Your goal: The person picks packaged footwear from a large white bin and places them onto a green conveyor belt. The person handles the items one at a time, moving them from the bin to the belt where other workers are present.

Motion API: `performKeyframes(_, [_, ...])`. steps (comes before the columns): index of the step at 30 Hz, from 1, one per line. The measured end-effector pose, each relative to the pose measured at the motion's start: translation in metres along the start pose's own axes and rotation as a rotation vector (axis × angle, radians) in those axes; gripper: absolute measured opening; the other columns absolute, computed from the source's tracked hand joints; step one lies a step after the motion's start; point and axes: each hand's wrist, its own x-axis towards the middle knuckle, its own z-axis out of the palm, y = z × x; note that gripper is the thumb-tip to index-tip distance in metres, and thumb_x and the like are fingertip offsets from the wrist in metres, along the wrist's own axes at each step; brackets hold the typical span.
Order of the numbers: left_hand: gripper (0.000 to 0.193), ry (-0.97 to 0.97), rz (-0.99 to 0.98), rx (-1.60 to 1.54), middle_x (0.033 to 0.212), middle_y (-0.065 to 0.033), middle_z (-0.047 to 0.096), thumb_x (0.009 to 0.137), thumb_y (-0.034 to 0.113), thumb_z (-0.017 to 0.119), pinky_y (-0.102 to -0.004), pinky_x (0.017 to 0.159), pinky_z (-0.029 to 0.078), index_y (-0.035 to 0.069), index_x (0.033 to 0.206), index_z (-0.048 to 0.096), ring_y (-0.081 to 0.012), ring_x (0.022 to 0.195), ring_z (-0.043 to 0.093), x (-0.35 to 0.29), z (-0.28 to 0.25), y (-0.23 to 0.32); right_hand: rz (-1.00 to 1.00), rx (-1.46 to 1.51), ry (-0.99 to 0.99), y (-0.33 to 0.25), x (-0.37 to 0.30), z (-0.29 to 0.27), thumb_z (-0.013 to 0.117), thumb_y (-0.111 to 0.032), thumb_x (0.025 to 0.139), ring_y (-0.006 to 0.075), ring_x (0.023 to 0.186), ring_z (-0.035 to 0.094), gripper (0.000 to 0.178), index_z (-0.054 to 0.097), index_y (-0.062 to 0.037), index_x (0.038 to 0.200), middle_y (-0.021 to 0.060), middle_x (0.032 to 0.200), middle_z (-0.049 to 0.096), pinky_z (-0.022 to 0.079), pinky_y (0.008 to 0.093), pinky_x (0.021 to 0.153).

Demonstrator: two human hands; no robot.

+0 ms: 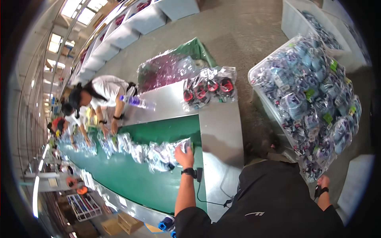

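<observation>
My left hand (184,156) reaches over the end of the green conveyor belt (135,186). Its fingers are closed round the near end of a clear plastic bag of pale shoes (162,154), the nearest in a row of bags along the belt. Low at my right side, my right hand (323,181) is curled beside the lower edge of a large heap of bagged blue and purple shoes (305,95). Whatever its fingers hold, if anything, is hidden. The heap rises above the rim of a white bin (258,93).
A clear bag of dark shoes with red linings (210,88) lies on the metal table edge (220,135). Beyond it stands a green container with plastic film (170,67). Co-workers (99,93) handle bags farther along the belt, near a purple-capped bottle (139,103). White bins (147,20) line the floor.
</observation>
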Motion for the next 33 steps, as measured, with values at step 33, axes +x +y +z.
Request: performKeyframes(33, [0.064,-0.312,-0.703,-1.065,0.122,-0.0136,0.048,0.089,0.038,0.072,-0.0446,0.080,0.055,0.011,0.132,0.033,-0.0266,0.104,0.056,-0.151,0.040,0.022,-0.617,-0.565,-0.695,-0.207,-0.216,0.212,0.064,-0.031,0.090,0.0200,0.082,0.068,0.032,0.068,-0.0050,0.108,0.0082,0.088,0.072,0.051,0.0348,0.073])
